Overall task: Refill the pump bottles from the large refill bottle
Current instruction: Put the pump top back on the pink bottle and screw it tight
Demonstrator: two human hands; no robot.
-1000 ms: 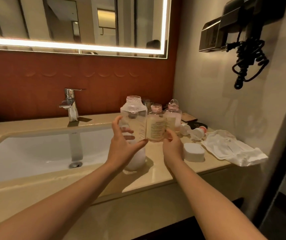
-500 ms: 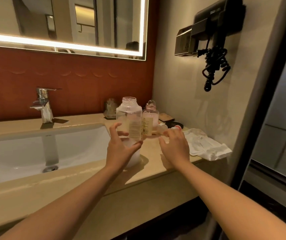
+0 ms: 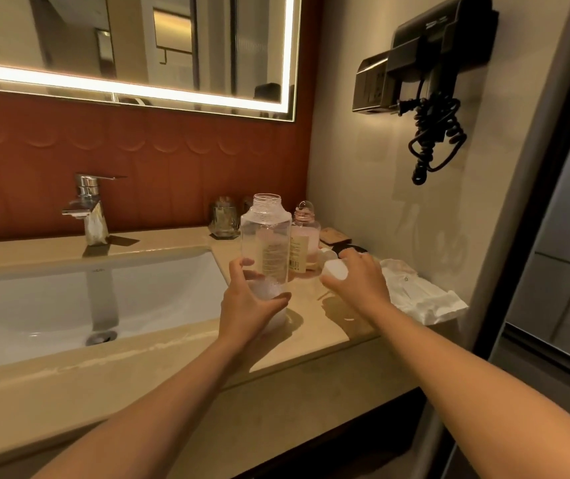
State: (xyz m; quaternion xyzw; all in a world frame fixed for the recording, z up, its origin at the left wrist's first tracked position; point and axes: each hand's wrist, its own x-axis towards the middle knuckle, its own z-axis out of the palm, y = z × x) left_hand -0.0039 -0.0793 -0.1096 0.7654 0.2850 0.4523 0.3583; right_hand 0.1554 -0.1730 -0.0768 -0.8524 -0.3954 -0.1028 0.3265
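1. The refill bottle [image 3: 266, 236] stands uncapped and upright on the tabletop [image 3: 311, 328], just right of the sink [image 3: 69, 299].
2. The left hand [image 3: 247, 305] grips its lower part, fingers and thumb curled round it.
3. The right hand [image 3: 357, 281] curls over a white cap [image 3: 333, 271], near a cloth [image 3: 421, 292].
4. A small pink bottle [image 3: 306, 236] stands open just behind the refill bottle.
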